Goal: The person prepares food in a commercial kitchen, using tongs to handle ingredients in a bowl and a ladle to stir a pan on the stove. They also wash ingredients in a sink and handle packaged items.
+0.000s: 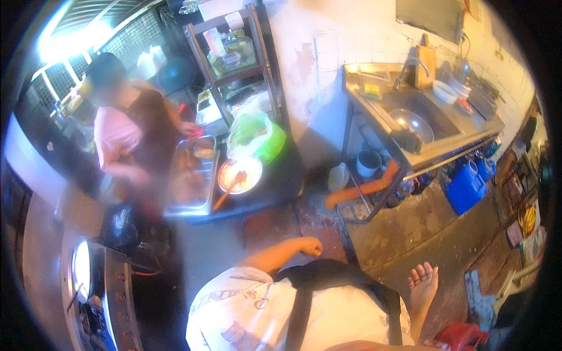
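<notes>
My left hand (311,246) is curled into a fist in front of my dark apron (327,273), with nothing visible in it. Out to my right side, my right hand (423,280) hangs with its palm showing, fingers apart and holding nothing. Neither hand touches any object. Ahead to the left is a dark counter (281,184). On it are a rectangular metal tray (205,186) with browned food pieces, partly blurred, and a bowl (257,172) of pale and reddish food. An orange spatula (225,197) rests in the bowl, its handle over the rim.
A co-worker (145,118) stands at the tray's far left side. Behind the bowl sits a green plastic bag (274,142). Ahead right is a metal sink (439,112) with an orange pipe (364,188) below. A blue jug (465,188) and, lower left, a stove (120,302) flank the floor.
</notes>
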Available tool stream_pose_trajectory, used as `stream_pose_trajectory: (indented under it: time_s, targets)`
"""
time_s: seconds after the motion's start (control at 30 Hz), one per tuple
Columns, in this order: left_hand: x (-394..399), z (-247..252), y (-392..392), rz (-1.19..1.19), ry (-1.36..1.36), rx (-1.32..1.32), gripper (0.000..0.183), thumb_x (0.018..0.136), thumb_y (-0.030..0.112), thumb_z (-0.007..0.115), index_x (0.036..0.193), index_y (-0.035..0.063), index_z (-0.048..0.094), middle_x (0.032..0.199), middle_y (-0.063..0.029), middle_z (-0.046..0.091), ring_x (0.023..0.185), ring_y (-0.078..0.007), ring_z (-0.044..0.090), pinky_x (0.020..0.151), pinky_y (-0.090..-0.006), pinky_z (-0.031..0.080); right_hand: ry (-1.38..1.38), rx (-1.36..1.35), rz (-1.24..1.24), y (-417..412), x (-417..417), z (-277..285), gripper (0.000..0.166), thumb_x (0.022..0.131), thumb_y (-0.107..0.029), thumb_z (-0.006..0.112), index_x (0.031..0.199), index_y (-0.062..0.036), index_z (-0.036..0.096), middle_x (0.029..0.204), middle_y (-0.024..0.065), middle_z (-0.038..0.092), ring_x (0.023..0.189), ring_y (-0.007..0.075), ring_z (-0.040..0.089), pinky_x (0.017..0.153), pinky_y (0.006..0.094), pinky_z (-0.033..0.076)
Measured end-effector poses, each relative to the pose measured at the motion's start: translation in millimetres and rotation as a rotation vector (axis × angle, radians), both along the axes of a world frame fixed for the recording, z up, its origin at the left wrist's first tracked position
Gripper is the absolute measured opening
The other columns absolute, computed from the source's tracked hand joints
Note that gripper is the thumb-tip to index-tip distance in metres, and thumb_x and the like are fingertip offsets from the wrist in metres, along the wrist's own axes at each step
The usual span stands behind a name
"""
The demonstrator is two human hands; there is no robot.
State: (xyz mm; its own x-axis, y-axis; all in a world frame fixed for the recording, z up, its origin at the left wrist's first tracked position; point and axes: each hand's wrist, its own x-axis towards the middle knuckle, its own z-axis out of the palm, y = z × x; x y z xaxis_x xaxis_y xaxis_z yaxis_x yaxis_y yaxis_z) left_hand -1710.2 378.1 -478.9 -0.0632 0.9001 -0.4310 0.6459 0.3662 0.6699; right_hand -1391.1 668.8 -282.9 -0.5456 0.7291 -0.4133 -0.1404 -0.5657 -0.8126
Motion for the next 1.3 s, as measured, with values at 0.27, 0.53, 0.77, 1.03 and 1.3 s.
stream_pose_trajectory:
  time_s: [0.27, 0.53, 0.77, 1.03, 1.3]
  targets:
    - [-46, 86, 36, 0.716, -0.104, 0.057, 0.032, 0.086, 0.028, 0.058, 0.106, 0.0038, 0.064, 0.095, -0.0133, 0.067, 0.086, -0.0235, 0.062, 0.078, -0.0361, 0.048, 0.095, 0.210, 0.294, 144, -173, 38, 0.055, 0.091, -0.049, 0.047, 0.128, -0.0079, 0.047, 0.110, 0.0078, 0.052, 0.095, 0.0200, 0.051, 0.080, 0.0347, 0.042]
    - [-211, 169, 145, 0.479, -0.033, 0.360, 0.036, 0.090, 0.026, 0.056, 0.115, 0.0003, 0.059, 0.098, -0.0114, 0.065, 0.087, -0.0185, 0.061, 0.079, -0.0328, 0.048, 0.157, 0.179, 0.352, 203, -304, 44, 0.047, 0.094, -0.045, 0.044, 0.123, -0.0090, 0.051, 0.103, 0.0033, 0.058, 0.090, 0.0176, 0.056, 0.073, 0.0317, 0.048]
    - [-328, 260, 311, 0.360, -0.032, 0.683, 0.037, 0.087, 0.025, 0.058, 0.114, -0.0002, 0.059, 0.108, -0.0167, 0.063, 0.101, -0.0281, 0.060, 0.088, -0.0359, 0.046, 0.285, 0.166, 0.271, 289, -342, 54, 0.045, 0.093, -0.047, 0.046, 0.118, -0.0101, 0.053, 0.100, 0.0008, 0.059, 0.089, 0.0161, 0.057, 0.074, 0.0314, 0.048]
    - [-389, 316, 315, 1.126, 0.103, 1.104, 0.024, 0.085, 0.015, 0.062, 0.107, 0.0038, 0.062, 0.098, -0.0060, 0.064, 0.089, -0.0168, 0.061, 0.083, -0.0320, 0.048, 0.090, 0.086, 0.152, 343, -387, 62, 0.043, 0.092, -0.046, 0.048, 0.118, -0.0123, 0.053, 0.099, -0.0013, 0.059, 0.088, 0.0132, 0.056, 0.074, 0.0294, 0.045]
    - [-530, 446, 42, 1.778, 0.192, 2.050, 0.055, 0.079, 0.010, 0.067, 0.125, 0.0064, 0.037, 0.107, -0.0115, 0.050, 0.086, -0.0169, 0.052, 0.076, -0.0353, 0.046, 0.062, 0.330, 0.281, 358, -457, 95, 0.045, 0.093, -0.045, 0.047, 0.121, -0.0102, 0.050, 0.102, -0.0006, 0.057, 0.091, 0.0120, 0.055, 0.076, 0.0260, 0.043]
